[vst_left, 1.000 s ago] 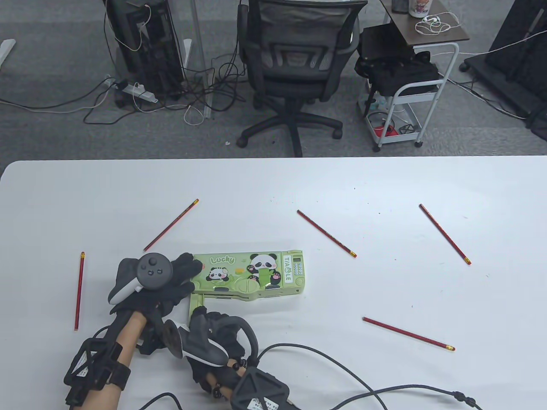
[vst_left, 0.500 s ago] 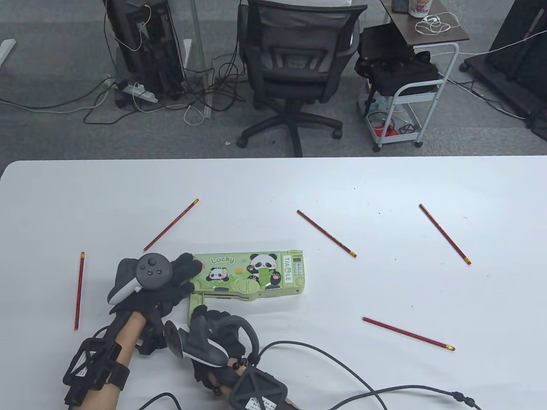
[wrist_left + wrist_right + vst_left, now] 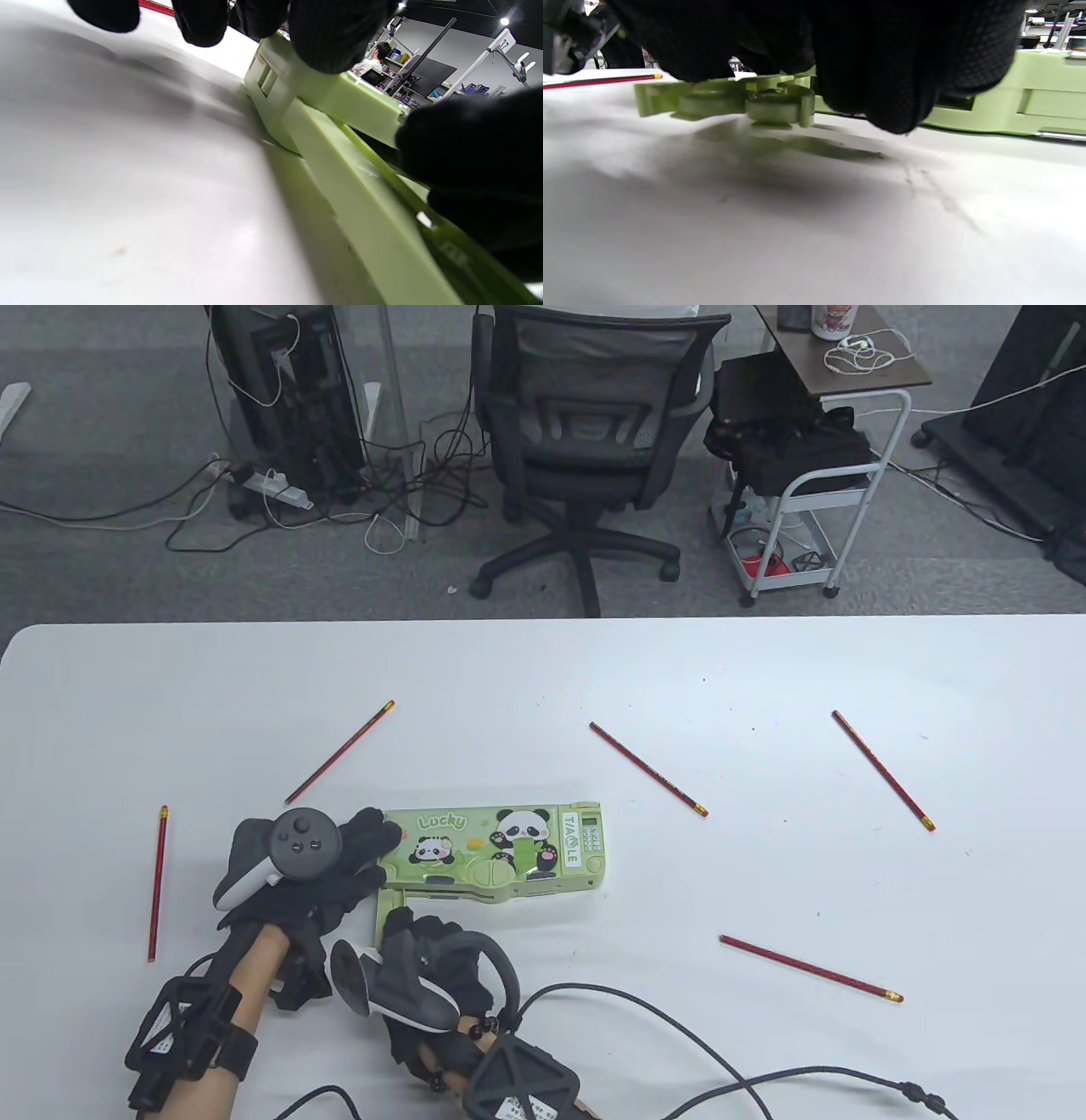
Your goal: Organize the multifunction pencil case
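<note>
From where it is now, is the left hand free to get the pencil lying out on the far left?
Probably yes. The left hand rests on the pencil case's left end, and only bare table lies between it and that pencil. It must let go of the case first.

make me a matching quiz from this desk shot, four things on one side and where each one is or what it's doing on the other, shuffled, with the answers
Things
1. pencil case
2. left hand
3. right hand
4. leftmost pencil

Places or states
A. lies alone near the table's left edge, nearly upright in the table view
B. lies flat, panda lid up, with a green flap swung out at its near left corner
C. fingers rest on the case's left end
D. fingers on the swung-out green flap

Pairs: 1-B, 2-C, 3-D, 4-A
</note>
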Available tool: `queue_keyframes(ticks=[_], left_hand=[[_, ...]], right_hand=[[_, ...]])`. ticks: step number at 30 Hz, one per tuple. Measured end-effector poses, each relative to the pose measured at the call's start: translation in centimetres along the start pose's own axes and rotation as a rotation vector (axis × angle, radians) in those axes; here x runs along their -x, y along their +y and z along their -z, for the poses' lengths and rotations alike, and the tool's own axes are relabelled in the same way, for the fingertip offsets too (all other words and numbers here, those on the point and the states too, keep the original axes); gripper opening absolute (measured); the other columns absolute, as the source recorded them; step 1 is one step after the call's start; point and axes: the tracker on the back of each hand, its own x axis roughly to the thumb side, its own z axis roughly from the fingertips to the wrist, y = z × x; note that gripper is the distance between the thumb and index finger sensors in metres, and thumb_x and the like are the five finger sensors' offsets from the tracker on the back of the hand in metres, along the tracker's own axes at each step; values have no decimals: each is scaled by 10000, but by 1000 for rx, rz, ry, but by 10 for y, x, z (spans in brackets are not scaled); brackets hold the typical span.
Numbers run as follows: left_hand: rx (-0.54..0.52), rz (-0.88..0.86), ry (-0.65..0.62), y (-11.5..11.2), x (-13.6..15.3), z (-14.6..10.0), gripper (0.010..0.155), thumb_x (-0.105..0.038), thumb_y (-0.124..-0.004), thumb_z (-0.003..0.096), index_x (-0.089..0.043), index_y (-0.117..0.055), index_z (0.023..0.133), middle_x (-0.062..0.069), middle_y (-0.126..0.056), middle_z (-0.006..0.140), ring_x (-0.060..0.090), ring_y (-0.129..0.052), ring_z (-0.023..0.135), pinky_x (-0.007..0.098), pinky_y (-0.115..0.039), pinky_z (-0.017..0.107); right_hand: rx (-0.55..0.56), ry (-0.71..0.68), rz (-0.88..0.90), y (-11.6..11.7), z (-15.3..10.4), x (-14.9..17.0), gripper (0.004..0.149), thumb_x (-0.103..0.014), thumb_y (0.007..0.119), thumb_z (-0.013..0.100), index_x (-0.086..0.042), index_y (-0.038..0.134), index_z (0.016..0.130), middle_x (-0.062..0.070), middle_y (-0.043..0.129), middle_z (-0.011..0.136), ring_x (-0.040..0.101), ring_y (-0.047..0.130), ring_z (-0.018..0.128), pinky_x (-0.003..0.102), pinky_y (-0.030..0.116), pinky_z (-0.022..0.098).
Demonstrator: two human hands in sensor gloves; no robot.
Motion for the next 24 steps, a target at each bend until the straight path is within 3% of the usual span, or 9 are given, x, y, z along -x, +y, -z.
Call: queue_keyframes(ticks=[4, 9, 15, 24], left_hand=[[0, -5, -1, 0, 1, 0, 569, -315, -743, 585, -331, -541, 1116, 53, -444, 1268, 424, -565, 1159, 778, -549, 701], [0, -10, -2, 0, 1, 0, 567, -316, -744, 585, -334, -543, 1115, 51, -445, 1268, 422, -564, 1160, 778, -549, 701], [0, -13, -3, 0, 1, 0, 567, -315, -747, 583, -333, -547, 1113, 51, -447, 1268, 422, -565, 1160, 779, -549, 701], [1, -14, -4, 1, 1, 0, 565, -315, -746, 584, -334, -547, 1113, 50, -446, 1267, 422, -565, 1159, 780, -548, 701]], right_hand=[[-2, 24, 46, 2, -3, 0, 878, -529, 715, 478, 60, 489, 1089, 401, 552, 1024, 629, 714, 850, 692, 663, 620], [-65, 27, 86, 8, -2, -5, 1034, -572, 656, 471, 172, 279, 1082, 500, 236, 1031, 757, 389, 896, 787, 442, 640], [-135, 69, 160, 18, 2, -5, 1104, -579, 614, 472, 239, 131, 1035, 563, 32, 951, 807, 201, 849, 822, 314, 610], [-156, 98, 158, 21, 2, -3, 1147, -580, 627, 470, 256, 48, 1001, 583, -51, 883, 822, 106, 811, 831, 259, 589]])
